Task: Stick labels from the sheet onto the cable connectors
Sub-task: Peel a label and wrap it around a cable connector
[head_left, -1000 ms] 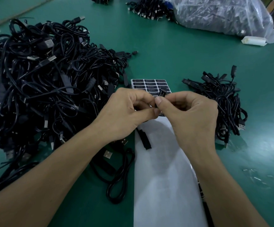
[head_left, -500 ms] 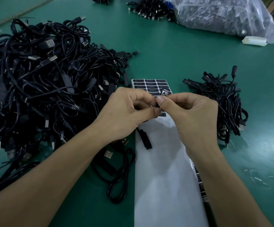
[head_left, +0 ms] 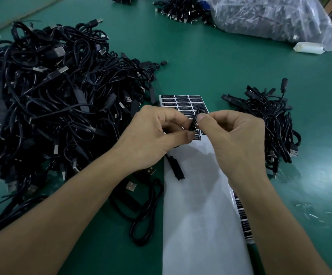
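Note:
Over the middle of the table, both hands meet on a slim black cable connector (head_left: 196,120) that stands tilted. My left hand (head_left: 151,135) pinches its lower end between thumb and fingers. My right hand (head_left: 238,139) pinches a black label with white print against its upper part. The connector's cable (head_left: 147,215) hangs down from my left hand and loops on the table; its other end (head_left: 176,169) lies on the label sheet (head_left: 200,205). That sheet is a long white strip, with rows of black labels (head_left: 181,101) at its far end, partly hidden by my hands.
A large tangled pile of black USB cables (head_left: 42,96) fills the left side. A smaller heap of cables (head_left: 270,124) lies to the right. At the back are a clear plastic bag of cables (head_left: 270,16), a white roll (head_left: 308,48) and another bundle (head_left: 181,8). The table is green.
My right hand has shifted slightly right and its fingers have drawn back. More of the connector now shows, tilted between the two hands. My left hand has barely moved.

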